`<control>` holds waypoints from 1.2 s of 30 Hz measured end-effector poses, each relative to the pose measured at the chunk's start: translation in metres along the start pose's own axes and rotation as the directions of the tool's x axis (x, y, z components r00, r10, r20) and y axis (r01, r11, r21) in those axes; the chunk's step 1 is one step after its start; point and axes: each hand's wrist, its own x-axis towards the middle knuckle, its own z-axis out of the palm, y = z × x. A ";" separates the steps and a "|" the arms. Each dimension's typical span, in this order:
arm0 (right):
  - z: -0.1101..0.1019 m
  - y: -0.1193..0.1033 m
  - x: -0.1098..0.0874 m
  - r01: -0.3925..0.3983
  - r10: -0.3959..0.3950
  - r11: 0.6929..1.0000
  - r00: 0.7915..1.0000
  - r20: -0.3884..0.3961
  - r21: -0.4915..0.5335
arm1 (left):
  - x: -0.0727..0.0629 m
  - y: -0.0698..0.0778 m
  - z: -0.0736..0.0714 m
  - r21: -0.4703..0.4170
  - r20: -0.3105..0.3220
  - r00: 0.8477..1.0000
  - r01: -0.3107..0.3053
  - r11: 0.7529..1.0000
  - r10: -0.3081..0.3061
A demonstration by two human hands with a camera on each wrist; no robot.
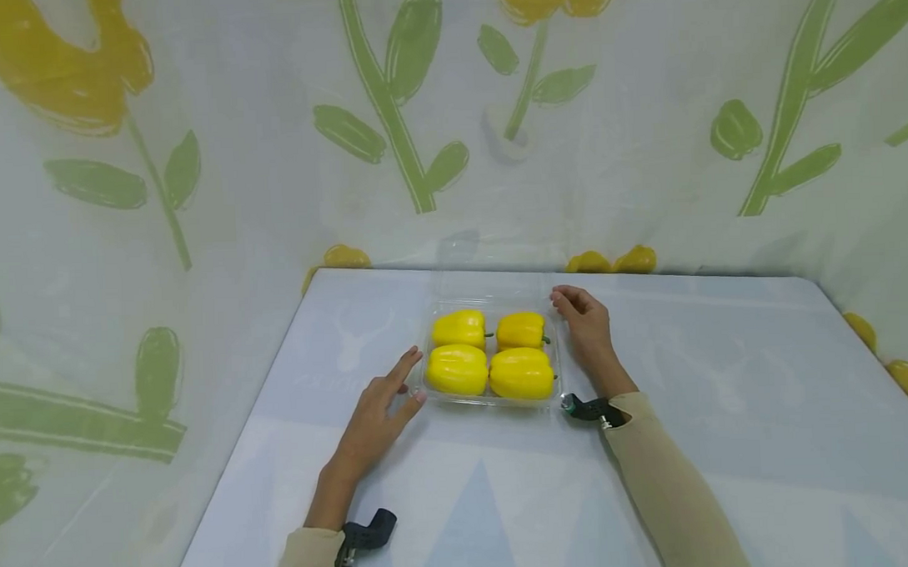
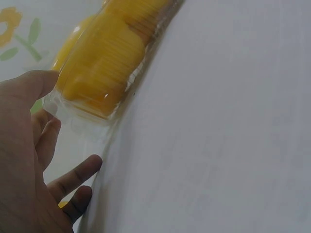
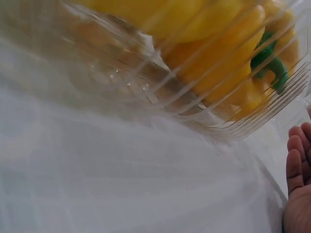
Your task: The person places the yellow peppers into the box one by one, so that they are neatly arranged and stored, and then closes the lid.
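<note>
A clear plastic box (image 1: 496, 401) holds several yellow bell peppers (image 1: 457, 369) with green stems (image 3: 269, 63). Its clear lid (image 1: 491, 284) is raised at the far side. My left hand (image 1: 376, 415) is at the box's left side, thumb and fingers spread and mostly straight. In the left wrist view, that thumb (image 2: 41, 83) meets the box corner. At the right edge of the lid, my right hand (image 1: 586, 325) has thumb and forefinger brought together in a pinch. The right wrist view shows its other fingers (image 3: 294, 167) loosely bent beyond the ribbed box wall.
The box stands on a pale table (image 1: 727, 374) close to its far edge. Behind rises a white curtain (image 1: 254, 157) printed with yellow flowers and green leaves. A black wrist camera (image 1: 368, 533) is strapped to the left wrist, another camera (image 1: 589, 410) to the right.
</note>
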 end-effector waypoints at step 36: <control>-0.003 -0.004 -0.004 0.093 -0.091 0.995 0.995 -0.042 0.035 | -0.001 -0.002 0.002 -0.001 -0.007 1.000 0.017 1.000 -0.017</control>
